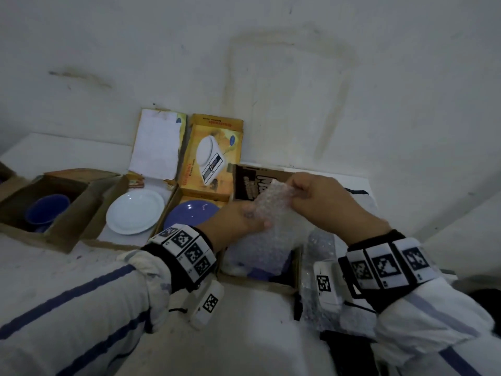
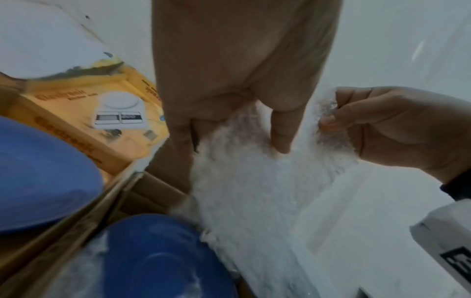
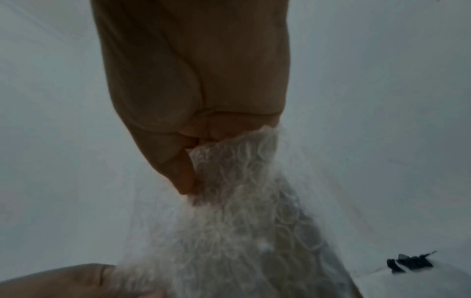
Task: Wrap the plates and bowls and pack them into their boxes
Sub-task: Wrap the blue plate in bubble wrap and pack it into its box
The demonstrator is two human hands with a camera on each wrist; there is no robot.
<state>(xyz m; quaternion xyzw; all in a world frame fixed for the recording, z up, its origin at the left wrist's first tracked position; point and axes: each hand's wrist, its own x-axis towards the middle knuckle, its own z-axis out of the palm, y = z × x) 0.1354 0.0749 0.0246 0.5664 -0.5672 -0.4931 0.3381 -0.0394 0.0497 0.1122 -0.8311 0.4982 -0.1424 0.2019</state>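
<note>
1. The white work surface (image 1: 257, 321) carries everything; a stained white wall (image 1: 271, 63) rises behind it.
2. Four open cardboard boxes sit in a row. The leftmost brown box (image 1: 40, 229) holds a dark blue bowl (image 1: 47, 210). Next to it a box with a white-lined lid (image 1: 156, 143) propped up holds a white plate (image 1: 135, 211), lying flat.
3. The yellow kitchen-scale box (image 1: 214, 147) stands third, lid raised, with a light blue plate (image 1: 189, 214) inside. In your left wrist view this plate (image 2: 43, 177) sits just beside the cardboard wall.
4. The box nearest you (image 1: 260, 280), with a dark printed flap (image 1: 246, 185), holds a dark blue dish (image 2: 163, 258) partly under bubble wrap. Whether it is a plate or a bowl cannot be told.
5. You hold a sheet of bubble wrap (image 1: 268, 221) above that box, its lower end trailing into it. More wrap (image 1: 320, 267) lies to the right of the box.
6. Your left hand (image 1: 238, 221) grips the sheet's left edge, fingers curled over it (image 2: 280, 137).
7. Your right hand (image 1: 314, 196) pinches the upper right corner between thumb and curled fingers (image 3: 183, 177).
8. Both wrists wear black bands with square coded markers (image 1: 187, 248).
9. A small black scrap (image 3: 410, 263) lies on the surface to the right.
</note>
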